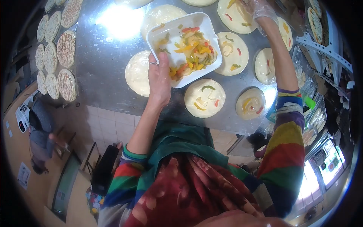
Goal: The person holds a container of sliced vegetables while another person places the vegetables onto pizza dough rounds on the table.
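My left hand [160, 81] grips the near-left side of a white foam tray [206, 22], thumb over its rim. Inside the tray lies a heap of cooked pepper strips [194, 47] in red, yellow and green with onion. At the upper right my right hand [261, 11], in a clear plastic glove, is over a round dough base [227, 17] with a few strips on it. Its fingers look drawn together; what they hold is hidden. Close to the tray are topped dough rounds [205, 102] and a bare one [138, 75].
The metal table [109, 79] carries more dough rounds, including smaller topped ones [250, 106] at the right. Several topped rounds [66, 49] stand at the left. A perforated metal frame [321, 47] is at the right. A person [41, 128] is in the left background.
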Demonstrator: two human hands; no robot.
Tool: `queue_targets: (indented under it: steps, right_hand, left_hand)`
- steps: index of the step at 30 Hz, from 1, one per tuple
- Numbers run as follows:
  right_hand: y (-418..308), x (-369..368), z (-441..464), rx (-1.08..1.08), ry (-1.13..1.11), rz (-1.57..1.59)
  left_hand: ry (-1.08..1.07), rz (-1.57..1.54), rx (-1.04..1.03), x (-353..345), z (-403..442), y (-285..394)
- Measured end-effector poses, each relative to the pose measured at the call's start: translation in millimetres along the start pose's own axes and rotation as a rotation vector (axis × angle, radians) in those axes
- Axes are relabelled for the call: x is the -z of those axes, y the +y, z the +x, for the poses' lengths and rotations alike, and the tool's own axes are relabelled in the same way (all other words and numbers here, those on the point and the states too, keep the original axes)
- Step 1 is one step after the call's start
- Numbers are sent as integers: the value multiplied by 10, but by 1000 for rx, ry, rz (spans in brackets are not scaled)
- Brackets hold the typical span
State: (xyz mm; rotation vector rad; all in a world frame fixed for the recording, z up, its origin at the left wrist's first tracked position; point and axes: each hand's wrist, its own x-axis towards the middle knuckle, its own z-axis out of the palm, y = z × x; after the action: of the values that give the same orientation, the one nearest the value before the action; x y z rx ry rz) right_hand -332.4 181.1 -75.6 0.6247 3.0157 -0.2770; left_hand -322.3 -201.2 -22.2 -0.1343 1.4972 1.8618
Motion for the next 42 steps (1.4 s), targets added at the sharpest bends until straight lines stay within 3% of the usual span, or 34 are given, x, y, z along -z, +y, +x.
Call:
queue_targets:
  steps: [7, 11, 13, 15, 18, 20, 23, 25, 27, 30, 31, 35, 39, 42]
  right_hand:
    - [-223, 263, -73, -26, 67, 54]
    - [-888, 910, -590, -89, 33, 407]
    - [-892, 810, -880, 175, -60, 666]
    - [-1152, 868, -1097, 195, -208, 640]
    - [-1394, 527, -1394, 444, 30, -67]
    - [-1592, 462, -1673, 428, 168, 412]
    - [-1679, 587, -1799, 287, -6, 737]
    - [-1625, 647, -1754, 251, -54, 761]
    - [-1440, 620, -1614, 318, 88, 738]
    - [-1314, 789, -1461, 253, 128, 423]
    - [-1278, 773, -1450, 189, 147, 496]
    - [-1064, 442, -1454, 338, 238, 203]
    - [-1055, 414, -1469, 348, 233, 196]
    - [-1185, 643, -1482, 189, 112, 409]
  left_hand:
    - [-4, -86, -2, -68, -18, 83]
    - [-22, -100, -17, -79, 6, 43]
    - [-18, -95, -41, -125, 5, 30]
    - [-19, -90, -71, -184, -3, 20]
    - [-20, -74, -112, -296, -46, 9]
    - [-15, -49, -128, -356, -60, 1]
    - [-82, -81, -59, -273, -68, -68]
    - [-80, -104, -43, -280, -75, -85]
    - [-75, -116, -35, -283, -81, -80]
    - [-73, -111, -40, -298, -87, -67]
    - [-72, -104, -49, -311, -97, -59]
    - [-85, -68, -76, -328, -120, -68]
    - [-69, -91, -60, -353, -139, -45]
    - [-67, -96, -58, -341, -141, -50]
